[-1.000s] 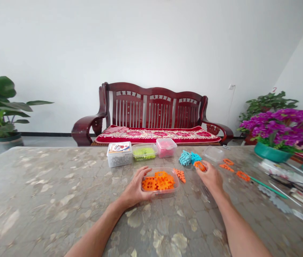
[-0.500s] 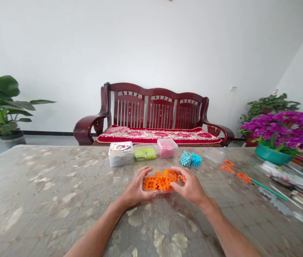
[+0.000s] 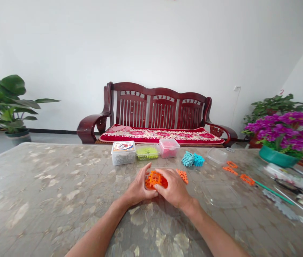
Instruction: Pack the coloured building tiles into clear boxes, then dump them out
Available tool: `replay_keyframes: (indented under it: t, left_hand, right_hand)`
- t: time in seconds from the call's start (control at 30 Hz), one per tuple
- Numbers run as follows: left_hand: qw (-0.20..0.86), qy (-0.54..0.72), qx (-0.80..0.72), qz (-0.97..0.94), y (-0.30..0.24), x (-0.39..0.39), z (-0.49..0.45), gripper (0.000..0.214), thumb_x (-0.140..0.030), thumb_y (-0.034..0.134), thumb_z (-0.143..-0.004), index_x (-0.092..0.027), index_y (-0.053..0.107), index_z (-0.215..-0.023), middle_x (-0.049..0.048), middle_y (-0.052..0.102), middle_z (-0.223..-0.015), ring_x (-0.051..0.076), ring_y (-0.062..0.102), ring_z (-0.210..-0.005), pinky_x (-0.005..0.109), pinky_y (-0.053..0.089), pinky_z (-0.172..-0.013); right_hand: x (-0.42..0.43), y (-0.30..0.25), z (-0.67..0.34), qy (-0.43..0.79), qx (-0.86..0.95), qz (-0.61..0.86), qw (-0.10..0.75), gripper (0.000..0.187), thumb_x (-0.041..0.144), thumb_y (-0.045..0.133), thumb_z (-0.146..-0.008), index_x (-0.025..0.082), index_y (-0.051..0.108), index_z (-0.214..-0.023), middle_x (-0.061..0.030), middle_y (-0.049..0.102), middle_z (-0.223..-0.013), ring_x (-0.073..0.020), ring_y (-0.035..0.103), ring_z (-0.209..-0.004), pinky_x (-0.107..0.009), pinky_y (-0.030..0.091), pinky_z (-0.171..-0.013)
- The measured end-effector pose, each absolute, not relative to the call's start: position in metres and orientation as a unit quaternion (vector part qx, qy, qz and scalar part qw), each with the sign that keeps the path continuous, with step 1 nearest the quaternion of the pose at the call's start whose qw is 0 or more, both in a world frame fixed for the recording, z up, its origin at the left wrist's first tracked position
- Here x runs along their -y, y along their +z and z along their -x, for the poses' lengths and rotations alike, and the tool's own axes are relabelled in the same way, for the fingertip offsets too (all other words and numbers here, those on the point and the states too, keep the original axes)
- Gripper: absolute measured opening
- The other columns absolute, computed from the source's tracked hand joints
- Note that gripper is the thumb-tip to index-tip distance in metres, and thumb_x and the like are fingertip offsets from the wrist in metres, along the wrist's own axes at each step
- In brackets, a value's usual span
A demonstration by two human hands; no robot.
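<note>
A clear plastic tub of orange snap-together pieces (image 3: 155, 179) sits on the table in front of me. My left hand (image 3: 138, 187) curls round the tub's left side. My right hand (image 3: 173, 186) lies flat over the top of the tub, fingers pressed onto the orange pieces. One orange piece (image 3: 182, 175) lies on the table just right of the tub. A clear lid (image 3: 218, 192) rests flat to the right of my right hand.
Behind the tub stand a white box (image 3: 123, 152), a green-filled tub (image 3: 147, 151) and a pink tub (image 3: 169, 147). Teal pieces (image 3: 193, 159), loose orange pieces (image 3: 241, 175), a second clear lid (image 3: 216, 155), a green stick and a purple flower pot (image 3: 277, 157) lie right.
My right hand came in from the right with an orange piece, reached the tub, and now covers its top. My left hand stayed on the tub's left side.
</note>
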State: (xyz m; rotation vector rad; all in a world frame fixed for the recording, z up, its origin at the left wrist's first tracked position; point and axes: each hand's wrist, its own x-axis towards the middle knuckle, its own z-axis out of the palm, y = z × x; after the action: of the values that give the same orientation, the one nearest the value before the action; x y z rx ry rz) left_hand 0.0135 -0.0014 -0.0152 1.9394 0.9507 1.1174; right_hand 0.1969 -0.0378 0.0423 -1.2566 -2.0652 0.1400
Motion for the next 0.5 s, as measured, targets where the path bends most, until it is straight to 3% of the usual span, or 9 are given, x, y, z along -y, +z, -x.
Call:
replay_keyframes:
  t: [0.2,0.5]
  left_hand:
    - [0.363,0.425,-0.373,-0.741,-0.012,0.003,-0.013,0.107,-0.047,0.082,-0.062,-0.019,0.027,-0.148,0.0179,0.042,-0.143,0.034,0.050,-0.126,0.050,0.046,-0.104]
    - [0.366,0.432,-0.362,-0.741,-0.006,0.005,-0.015,0.105,-0.055,0.081,-0.061,-0.019,0.032,-0.146,0.0179,0.043,-0.142,0.036,0.049,-0.126,0.051,0.045,-0.104]
  right_hand:
    - [0.033,0.046,-0.211,0.038,0.782,0.508,0.358,0.047,0.020,0.066,-0.073,0.022,0.063,-0.120,-0.0052,0.069,-0.118,-0.0224,0.058,-0.108,-0.038,0.043,-0.100]
    - [0.035,0.060,-0.229,0.004,0.834,0.471,0.287,0.035,0.018,0.067,-0.073,0.024,0.069,-0.108,-0.0038,0.070,-0.110,-0.0232,0.056,-0.103,-0.040,0.041,-0.096]
